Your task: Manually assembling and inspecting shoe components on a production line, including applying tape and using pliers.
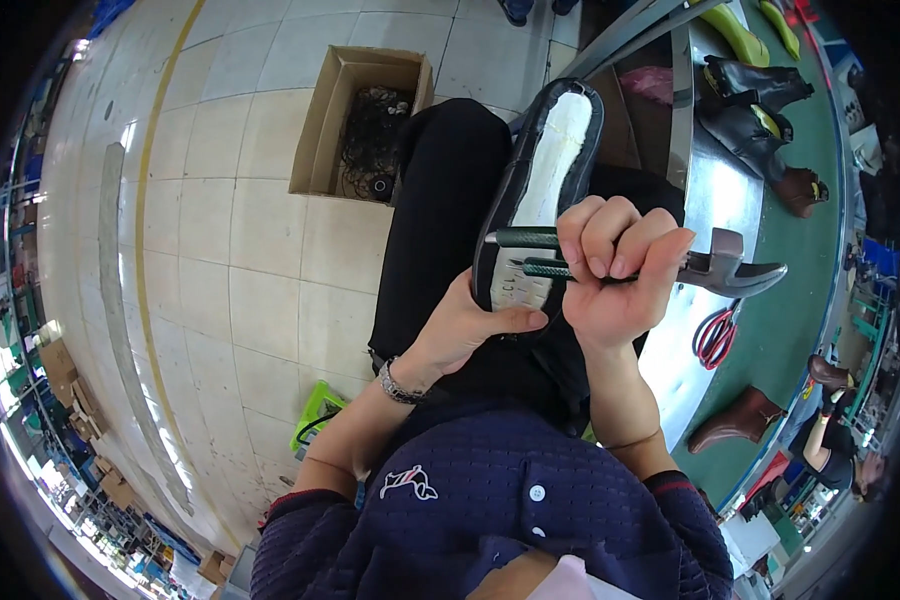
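Note:
A black shoe (567,125) lies bottom up across my lap, its whitish insole board facing me and the dark upper folded in around its edge. My left hand (457,325) is closed around the near end of the shoe, thumb lying over the bottom. Above that same end, my right hand (622,262) grips a pair of lasting pliers by their green handles. The pliers' dark metal head (727,266), with a hammer-like block and a curved beak, sticks out to the right of my fist, away from the shoe.
To the right runs a workbench with a metal edge (710,190) and green surface, bearing black boots (745,125), a brown boot (738,420), red-handled scissors (715,335) and a yellow-green last (735,35). A cardboard box (315,125) of black scraps stands on the floor beside my leg.

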Tool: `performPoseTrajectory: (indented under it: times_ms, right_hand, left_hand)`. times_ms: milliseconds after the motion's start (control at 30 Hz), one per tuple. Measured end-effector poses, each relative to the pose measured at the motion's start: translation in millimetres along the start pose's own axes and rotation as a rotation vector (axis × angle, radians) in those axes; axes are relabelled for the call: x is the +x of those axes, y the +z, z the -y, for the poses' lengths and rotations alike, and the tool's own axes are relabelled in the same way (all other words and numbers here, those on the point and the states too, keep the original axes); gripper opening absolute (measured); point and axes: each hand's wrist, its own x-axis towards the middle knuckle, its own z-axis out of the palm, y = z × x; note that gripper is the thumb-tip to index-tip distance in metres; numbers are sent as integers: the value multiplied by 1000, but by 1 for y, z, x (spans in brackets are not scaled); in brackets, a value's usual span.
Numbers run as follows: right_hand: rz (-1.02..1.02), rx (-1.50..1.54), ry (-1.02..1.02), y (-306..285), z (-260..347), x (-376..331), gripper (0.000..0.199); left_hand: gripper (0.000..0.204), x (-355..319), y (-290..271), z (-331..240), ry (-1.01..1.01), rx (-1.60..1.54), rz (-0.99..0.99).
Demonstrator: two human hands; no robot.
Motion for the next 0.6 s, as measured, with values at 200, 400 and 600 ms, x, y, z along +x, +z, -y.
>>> performPoseTrajectory:
  times_ms: [200,400,600]
  right_hand:
    - [-22,37,189,5,-7,11,47]
    - [-182,273,376,15,-17,19,47]
    - [-111,-168,457,61,-14,34,40]
  left_hand:
    - [54,2,-7,2,-21,3,26]
    - [52,4,-9,-1,45,35,11]
    - [51,10,-7,16,102,114,-40]
